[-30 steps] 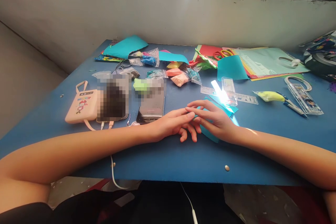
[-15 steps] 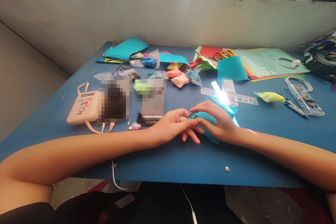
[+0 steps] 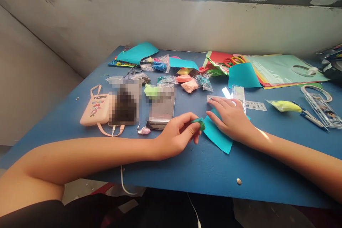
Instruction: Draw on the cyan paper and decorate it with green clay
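Between the thumb and fingers of my left hand (image 3: 181, 133) is a small green-and-blue lump of modelling clay (image 3: 201, 124), held just above the table. My right hand (image 3: 229, 117) has its fingers stretched out and holds nothing. It lies over a piece of turquoise paper (image 3: 217, 137), partly hiding it. Its fingertips reach the left end of a clear stencil ruler (image 3: 255, 105). Beyond that hand, a clear plastic case (image 3: 238, 94) catches bright light.
Bags of coloured clay (image 3: 190, 85) lie along the middle back. At left are a pink power bank (image 3: 94, 110) and a dark phone (image 3: 160, 114). Coloured paper sheets (image 3: 285, 67) and scissors (image 3: 235, 61) are at back right; a yellow clay bag (image 3: 284, 105) and a pen (image 3: 314, 119) lie at right.
My hands have come apart. The right has moved away from the clay and spread over the paper towards the ruler; the left keeps the clay. The view has shifted slightly.
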A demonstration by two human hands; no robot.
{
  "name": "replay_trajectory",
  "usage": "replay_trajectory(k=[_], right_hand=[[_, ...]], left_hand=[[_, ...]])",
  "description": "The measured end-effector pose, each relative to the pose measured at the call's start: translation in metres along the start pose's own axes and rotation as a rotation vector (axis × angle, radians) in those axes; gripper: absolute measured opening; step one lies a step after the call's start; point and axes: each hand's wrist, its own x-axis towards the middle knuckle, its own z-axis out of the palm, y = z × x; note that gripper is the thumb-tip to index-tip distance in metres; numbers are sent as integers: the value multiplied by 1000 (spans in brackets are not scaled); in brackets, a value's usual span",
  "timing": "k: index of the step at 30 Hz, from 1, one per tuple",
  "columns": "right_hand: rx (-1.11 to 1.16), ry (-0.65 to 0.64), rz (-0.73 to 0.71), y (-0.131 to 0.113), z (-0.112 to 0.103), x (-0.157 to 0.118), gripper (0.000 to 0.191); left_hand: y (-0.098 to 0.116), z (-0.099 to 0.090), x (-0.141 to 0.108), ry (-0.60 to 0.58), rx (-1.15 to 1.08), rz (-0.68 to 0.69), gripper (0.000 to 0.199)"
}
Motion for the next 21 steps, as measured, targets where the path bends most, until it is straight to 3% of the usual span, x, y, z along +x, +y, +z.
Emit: replay_trajectory(k=[5, 9, 12, 17, 21], right_hand=[[203, -59, -102, 0, -3, 0, 43], [389, -102, -121, -3, -9, -1, 32], [525, -62, -123, -7, -15, -3, 28], [738, -35, -184, -11, -22, -3, 25], [741, -18, -178, -13, -22, -3, 22]], left_hand=[[3, -4, -1, 98, 87, 112, 48], [3, -6, 0, 107, 91, 59, 36], [3, -6, -1, 100, 58, 34, 30], [3, -3, -1, 79, 8, -13, 34], [2, -1, 2, 36, 9, -69, 38]])
